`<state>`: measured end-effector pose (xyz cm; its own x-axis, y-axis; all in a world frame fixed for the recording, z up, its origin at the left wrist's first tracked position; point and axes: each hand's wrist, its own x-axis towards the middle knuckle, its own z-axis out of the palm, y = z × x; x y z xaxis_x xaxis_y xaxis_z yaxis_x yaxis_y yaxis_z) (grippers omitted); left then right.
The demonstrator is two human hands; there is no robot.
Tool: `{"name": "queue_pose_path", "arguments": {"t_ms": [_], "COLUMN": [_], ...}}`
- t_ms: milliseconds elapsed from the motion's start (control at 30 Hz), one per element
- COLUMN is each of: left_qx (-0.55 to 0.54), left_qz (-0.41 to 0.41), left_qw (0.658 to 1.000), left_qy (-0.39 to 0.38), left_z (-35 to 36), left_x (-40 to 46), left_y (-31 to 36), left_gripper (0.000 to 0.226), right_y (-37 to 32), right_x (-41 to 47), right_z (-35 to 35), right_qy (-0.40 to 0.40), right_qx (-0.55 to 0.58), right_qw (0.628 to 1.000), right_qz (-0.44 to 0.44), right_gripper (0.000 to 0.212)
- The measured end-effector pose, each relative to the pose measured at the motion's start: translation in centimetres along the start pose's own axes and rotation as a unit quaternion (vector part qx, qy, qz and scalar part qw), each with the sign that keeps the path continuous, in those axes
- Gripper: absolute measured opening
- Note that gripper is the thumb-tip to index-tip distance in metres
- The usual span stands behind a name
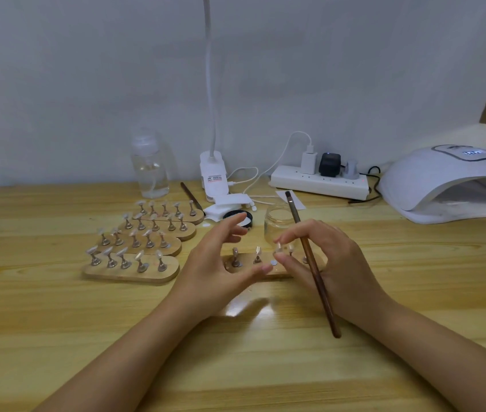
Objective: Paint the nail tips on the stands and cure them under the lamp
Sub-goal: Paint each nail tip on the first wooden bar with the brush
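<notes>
Here, both hands are working over a wooden stand (250, 264) lying on the table (57, 337) in front of the person. The left hand (220, 263) is spread wide, its fingers relaxed and holding nothing, with one fingertip resting on the stand's near edge. The right hand (328, 257) is pinching a nail tip (279, 247) on one of the stand's metal holders between thumb and forefinger, while a brown brush (310, 260) is lying tucked across the same hand, bristles pointing up and away. A small glass jar (277, 223) is standing just behind the stand, and a black lid (240, 218) is sitting beside it to the left. Four more stands (134, 248), each carrying a row of tips, are lying stacked in steps to the left. A clear bottle (149, 168) and a clip lamp (213, 173) are standing near the wall, with a power strip (319, 182) beside them. The curing lamp (450, 182) is sitting at far right, well apart from the stand.
</notes>
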<state>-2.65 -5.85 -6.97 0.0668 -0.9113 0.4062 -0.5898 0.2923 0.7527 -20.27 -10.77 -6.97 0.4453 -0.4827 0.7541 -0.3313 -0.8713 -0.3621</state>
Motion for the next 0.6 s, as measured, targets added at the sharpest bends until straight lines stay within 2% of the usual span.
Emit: {"name": "queue_pose_path", "arguments": {"t_ms": [67, 167, 233, 333, 600], "left_qx": [-0.002, 0.068, 0.110, 0.115, 0.108], "left_qz": [0.043, 0.145, 0.183, 0.194, 0.218], "left_qw": [0.999, 0.986, 0.976, 0.971, 0.965], "left_qy": [0.032, 0.040, 0.045, 0.073, 0.100], "left_z": [-0.1, 0.0, 0.2, 0.2, -0.1], "left_x": [-0.1, -0.3, -0.4, -0.5, -0.8], "left_y": [0.5, 0.8, 0.8, 0.7, 1.1], "left_gripper": [0.062, 0.048, 0.039, 0.029, 0.025], "right_y": [-0.3, -0.9, -1.2, -1.4, -1.7], "right_x": [-0.1, -0.1, 0.0, 0.0, -0.1], "right_z": [0.0, 0.1, 0.1, 0.2, 0.4], "right_qy": [0.020, 0.051, 0.058, 0.048, 0.038], "right_qx": [0.028, 0.085, 0.103, 0.108, 0.095], "right_qw": [0.999, 0.995, 0.993, 0.993, 0.992], "right_qz": [0.007, 0.015, 0.000, -0.025, -0.075], "right_gripper": [0.019, 0.017, 0.019, 0.023, 0.024]}}
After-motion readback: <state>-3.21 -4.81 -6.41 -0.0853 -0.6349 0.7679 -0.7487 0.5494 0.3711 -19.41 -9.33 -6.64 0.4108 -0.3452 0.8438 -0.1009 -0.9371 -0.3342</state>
